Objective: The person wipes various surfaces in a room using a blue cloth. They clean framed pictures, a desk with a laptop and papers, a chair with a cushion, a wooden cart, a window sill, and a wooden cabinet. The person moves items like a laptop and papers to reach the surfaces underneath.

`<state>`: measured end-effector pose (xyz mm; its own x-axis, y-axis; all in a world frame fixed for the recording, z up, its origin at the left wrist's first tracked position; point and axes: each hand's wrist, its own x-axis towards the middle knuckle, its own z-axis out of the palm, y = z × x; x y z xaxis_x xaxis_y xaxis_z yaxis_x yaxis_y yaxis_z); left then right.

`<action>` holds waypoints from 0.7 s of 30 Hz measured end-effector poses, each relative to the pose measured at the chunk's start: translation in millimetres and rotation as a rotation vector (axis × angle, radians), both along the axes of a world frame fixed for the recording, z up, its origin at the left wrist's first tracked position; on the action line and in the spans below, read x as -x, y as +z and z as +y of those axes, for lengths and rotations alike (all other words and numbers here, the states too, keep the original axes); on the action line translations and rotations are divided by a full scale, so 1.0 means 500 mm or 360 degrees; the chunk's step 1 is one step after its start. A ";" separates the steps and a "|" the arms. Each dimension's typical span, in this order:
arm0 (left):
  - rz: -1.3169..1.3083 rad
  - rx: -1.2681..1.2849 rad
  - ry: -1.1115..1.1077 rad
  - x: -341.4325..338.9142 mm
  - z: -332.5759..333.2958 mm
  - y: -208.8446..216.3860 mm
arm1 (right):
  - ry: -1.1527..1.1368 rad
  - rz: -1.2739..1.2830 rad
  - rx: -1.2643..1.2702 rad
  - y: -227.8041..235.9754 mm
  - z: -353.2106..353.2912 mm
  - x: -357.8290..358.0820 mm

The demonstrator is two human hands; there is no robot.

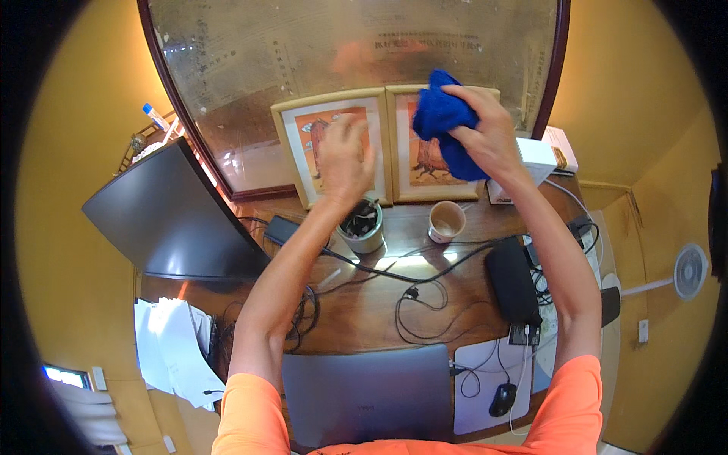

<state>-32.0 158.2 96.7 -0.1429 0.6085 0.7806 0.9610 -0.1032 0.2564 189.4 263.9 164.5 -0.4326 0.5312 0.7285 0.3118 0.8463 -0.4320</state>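
Note:
A bunched blue cloth [443,115] is gripped in my right hand [489,135], its lower end hanging down in front of the right framed picture [428,163]. Fingers raised and loosely bent, my left hand [347,161] is in front of the left framed picture [309,140]. The thumb stands apart from the fingers and nothing shows in that hand; whether it touches the picture I cannot tell. Both pictures have pale wooden frames and orange artwork, and lean side by side against a large dark-framed glass panel [250,76].
Below my hands stand a pot with dark contents [365,241] and a paper cup [446,222]. Black cables [379,269] cross the wooden desk. A monitor [178,220] and papers [171,341] are at left; a closed laptop [368,394], mouse [503,398] and black case [510,280] lie nearer.

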 end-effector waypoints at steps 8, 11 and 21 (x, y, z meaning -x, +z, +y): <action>-0.0990 -0.0184 0.0929 0.178 0.034 -0.053 | 0.0113 -0.0097 0.0093 0.033 0.019 0.250; -0.1468 -0.0181 0.0817 0.223 0.045 -0.064 | 0.0156 -0.0034 0.0161 0.022 0.021 0.280; -0.1876 -0.0664 0.0618 0.284 0.048 -0.110 | 0.0363 -0.0044 0.0081 0.034 -0.007 0.291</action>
<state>-173.8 182.3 41.5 -0.9756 0.1177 0.1856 0.1676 -0.1475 0.9748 44.0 260.3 181.6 -0.5653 0.4531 0.6893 0.1271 0.8735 -0.4700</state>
